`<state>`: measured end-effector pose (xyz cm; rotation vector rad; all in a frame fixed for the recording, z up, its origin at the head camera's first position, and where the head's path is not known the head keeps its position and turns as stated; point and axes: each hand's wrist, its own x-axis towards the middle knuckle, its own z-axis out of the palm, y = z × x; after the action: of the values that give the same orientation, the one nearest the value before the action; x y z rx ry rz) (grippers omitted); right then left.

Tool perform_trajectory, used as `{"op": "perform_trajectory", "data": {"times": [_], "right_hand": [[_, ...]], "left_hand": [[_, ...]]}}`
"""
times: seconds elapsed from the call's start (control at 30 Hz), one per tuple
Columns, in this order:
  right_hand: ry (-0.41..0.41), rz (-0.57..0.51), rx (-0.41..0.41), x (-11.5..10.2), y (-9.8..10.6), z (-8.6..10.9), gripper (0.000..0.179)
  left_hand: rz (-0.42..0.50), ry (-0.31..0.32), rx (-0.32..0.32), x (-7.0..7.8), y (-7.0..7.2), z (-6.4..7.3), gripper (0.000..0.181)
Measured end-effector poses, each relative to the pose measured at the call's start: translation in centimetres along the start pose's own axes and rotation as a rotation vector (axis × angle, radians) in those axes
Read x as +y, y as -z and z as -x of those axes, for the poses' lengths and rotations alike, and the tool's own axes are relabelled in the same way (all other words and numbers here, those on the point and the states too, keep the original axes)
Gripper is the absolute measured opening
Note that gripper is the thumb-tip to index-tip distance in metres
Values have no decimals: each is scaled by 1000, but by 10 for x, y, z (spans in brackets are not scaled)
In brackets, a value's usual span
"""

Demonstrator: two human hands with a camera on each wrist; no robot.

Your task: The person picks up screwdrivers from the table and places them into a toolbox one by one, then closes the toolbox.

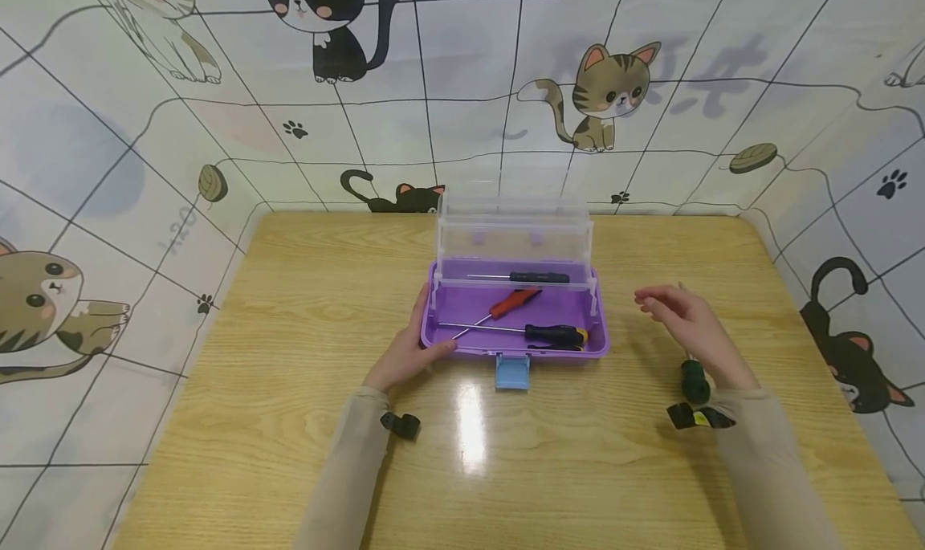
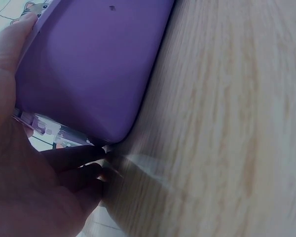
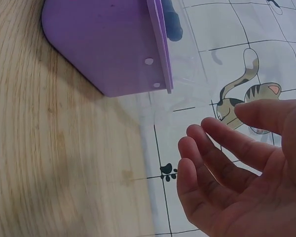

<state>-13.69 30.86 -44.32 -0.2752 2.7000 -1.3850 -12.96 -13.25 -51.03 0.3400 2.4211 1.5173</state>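
Note:
A purple toolbox (image 1: 516, 301) stands on the table, its clear lid (image 1: 515, 233) raised at the back. My left hand (image 1: 405, 353) grips its front left corner, thumb at the front rim and fingers along the left end; the left wrist view shows the purple wall (image 2: 93, 64) beside that hand. Inside lie a thin black screwdriver (image 1: 538, 278), a red-handled screwdriver (image 1: 515, 303) and a black-and-yellow screwdriver (image 1: 552, 335). My right hand (image 1: 690, 329) hovers right of the box, fingers loosely bent, holding nothing. Partly hidden beneath it is a green-handled screwdriver (image 1: 695, 381).
A light blue latch (image 1: 512, 372) hangs from the toolbox's front. The wooden table (image 1: 318, 293) meets a cat-patterned backdrop (image 1: 470, 68) at its back and sides. Black straps with small cameras sit on both wrists.

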Motion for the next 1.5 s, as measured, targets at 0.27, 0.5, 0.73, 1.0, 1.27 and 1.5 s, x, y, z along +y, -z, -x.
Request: {"op": "perform_trajectory", "data": {"times": [0.27,0.5,0.73,1.0,1.27,1.5], "right_hand": [[-34,6,6,6,2,9,39],[-27,-6,10,11,3,16,39],[-61,11,14,16,7,24,40],[-89,-15,24,22,13,37,44],[-129,-16,41,30,16,48,46],[-144,-10,46,37,18,57,45]], "left_hand": [[-3,5,-10,0,0,0,106],[9,11,-12,1,0,0,106],[16,-4,-9,1,0,0,106],[13,-8,-9,-1,1,-1,106],[15,-7,-10,-2,0,-1,106],[17,7,-10,0,0,-1,106]]}}
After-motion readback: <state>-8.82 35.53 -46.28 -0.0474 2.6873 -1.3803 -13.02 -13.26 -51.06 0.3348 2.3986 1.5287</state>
